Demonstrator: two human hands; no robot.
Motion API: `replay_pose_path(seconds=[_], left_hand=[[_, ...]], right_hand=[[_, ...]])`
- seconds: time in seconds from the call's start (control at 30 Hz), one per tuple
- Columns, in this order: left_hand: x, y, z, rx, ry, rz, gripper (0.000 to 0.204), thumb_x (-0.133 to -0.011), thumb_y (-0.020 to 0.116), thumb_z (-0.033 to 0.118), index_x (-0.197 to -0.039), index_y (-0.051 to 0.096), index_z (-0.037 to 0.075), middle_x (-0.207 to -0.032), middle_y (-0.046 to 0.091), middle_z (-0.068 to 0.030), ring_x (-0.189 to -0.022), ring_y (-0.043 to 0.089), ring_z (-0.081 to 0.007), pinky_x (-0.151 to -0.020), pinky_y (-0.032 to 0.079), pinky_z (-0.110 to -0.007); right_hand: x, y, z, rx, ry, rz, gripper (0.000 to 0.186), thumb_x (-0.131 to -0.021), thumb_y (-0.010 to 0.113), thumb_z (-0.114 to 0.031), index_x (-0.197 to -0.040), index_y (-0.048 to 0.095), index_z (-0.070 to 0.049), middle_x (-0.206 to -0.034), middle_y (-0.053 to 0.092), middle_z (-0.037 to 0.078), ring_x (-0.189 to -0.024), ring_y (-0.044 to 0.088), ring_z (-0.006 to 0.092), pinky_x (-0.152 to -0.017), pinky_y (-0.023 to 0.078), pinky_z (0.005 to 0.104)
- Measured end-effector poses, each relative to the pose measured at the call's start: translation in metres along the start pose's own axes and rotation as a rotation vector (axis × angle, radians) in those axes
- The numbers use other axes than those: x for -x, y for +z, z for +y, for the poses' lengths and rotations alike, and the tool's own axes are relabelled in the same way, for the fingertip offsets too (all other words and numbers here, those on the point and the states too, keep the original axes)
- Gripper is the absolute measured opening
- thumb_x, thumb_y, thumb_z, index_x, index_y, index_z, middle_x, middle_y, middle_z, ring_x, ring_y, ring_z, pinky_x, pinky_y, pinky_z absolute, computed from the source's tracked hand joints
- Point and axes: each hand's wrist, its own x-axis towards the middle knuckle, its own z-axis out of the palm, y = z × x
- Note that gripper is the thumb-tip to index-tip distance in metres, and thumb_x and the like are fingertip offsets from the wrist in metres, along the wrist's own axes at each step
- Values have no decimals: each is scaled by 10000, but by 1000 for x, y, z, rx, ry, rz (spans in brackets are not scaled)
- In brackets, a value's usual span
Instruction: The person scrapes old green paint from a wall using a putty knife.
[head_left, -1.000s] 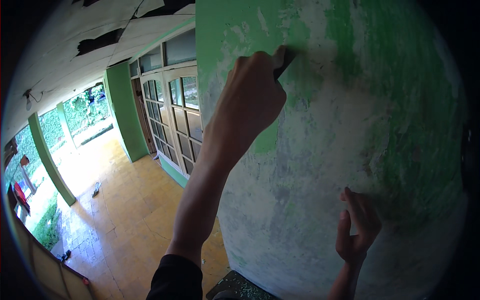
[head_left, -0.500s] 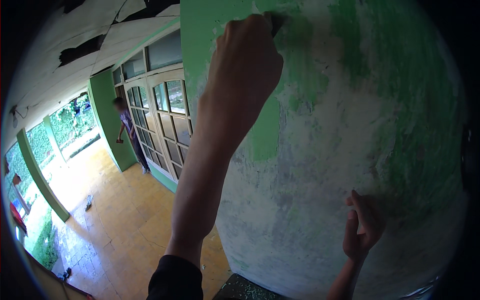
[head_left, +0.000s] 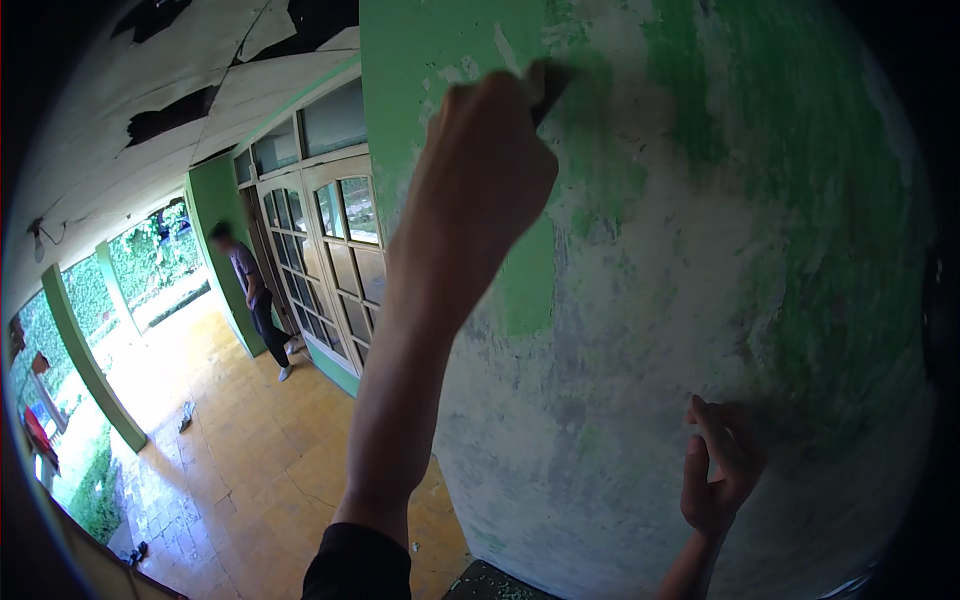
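Raised high in front of me, my left hand (head_left: 490,165) is closed around a dark flat scraper (head_left: 552,92), its blade at the wall. Most of the scraper is hidden by the fist. The wall (head_left: 640,300) carries patchy green paint with large grey-white bare areas, and a smooth green patch remains beside my wrist. Lower right, my right hand (head_left: 725,470) is near the bare wall with thumb and fingers apart, holding nothing. Whether its fingertips touch the wall I cannot tell.
A dark surface (head_left: 495,582) strewn with paint chips lies below the wall. Left are glazed double doors (head_left: 325,255), a person (head_left: 258,300) by the doorway, a yellow tiled floor (head_left: 270,470) and a green post (head_left: 92,360). The ceiling (head_left: 95,75) has broken holes.
My left hand and the scraper appear slightly lower against the wall. The person by the doors has turned and stepped, with legs now apart. My right hand keeps nearly the same pose.
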Motion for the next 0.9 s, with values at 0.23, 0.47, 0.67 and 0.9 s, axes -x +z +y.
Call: replay_pose_path(seconds=[0.23, 0.47, 0.67, 0.9], left_hand=[[3, 7, -3, -49, 27, -31, 524, -862, 572, 25, -1378, 643, 87, -992, 698, -317, -858, 745, -353, -778, 569, -465], [-15, -1, -18, -78, 282, 46, 573, -847, 511, -5, -1400, 631, 90, -601, 642, -151, -435, 598, -180, -479, 499, -367], [-19, -26, -6, -39, 54, -199, 585, -851, 518, -2, -1416, 621, 111, -629, 647, -147, -476, 620, -173, -511, 500, -367], [-16, -29, 2, 25, -32, -264, 584, -844, 537, -11, -1419, 605, 70, -687, 662, -174, -593, 695, -243, -605, 562, -380]], right_hand=[[-2, -4, -1, -12, 25, -5, 416, -813, 603, 15, -1205, 741, -1, -921, 693, 137, -796, 670, 254, -695, 524, 336], [-1, -10, -11, 11, 78, -45, 428, -810, 602, -11, -1215, 742, -13, -954, 700, 151, -826, 693, 267, -716, 543, 347], [3, -12, -15, 15, 106, -83, 427, -813, 608, -32, -1217, 743, -23, -984, 701, 153, -854, 693, 278, -736, 544, 360], [7, -13, -15, 1, 131, -123, 437, -809, 617, -37, -1227, 740, -31, -1009, 699, 151, -877, 684, 287, -759, 542, 373]])
